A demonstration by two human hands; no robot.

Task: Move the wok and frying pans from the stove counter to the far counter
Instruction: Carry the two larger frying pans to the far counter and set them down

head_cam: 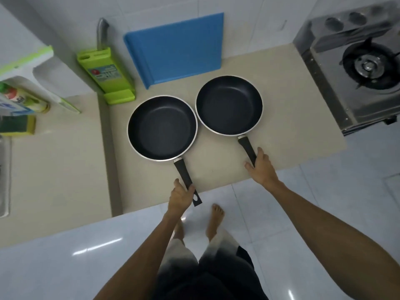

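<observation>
Black empty pans: left hand (180, 194) grips larger pan (162, 127), right hand (260, 167) grips smaller pan (229, 105).

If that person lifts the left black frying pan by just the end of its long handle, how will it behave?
The black round frying pan with the silver rim would probably stay rigid. Its wide bowl sits far from the left hand, which grips near the handle's end, so it will likely feel front-heavy and want to dip. It looks empty, so nothing should spill.

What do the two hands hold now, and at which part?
The left hand grips the left pan by its handle; the right hand grips the right pan by its handle.
</observation>
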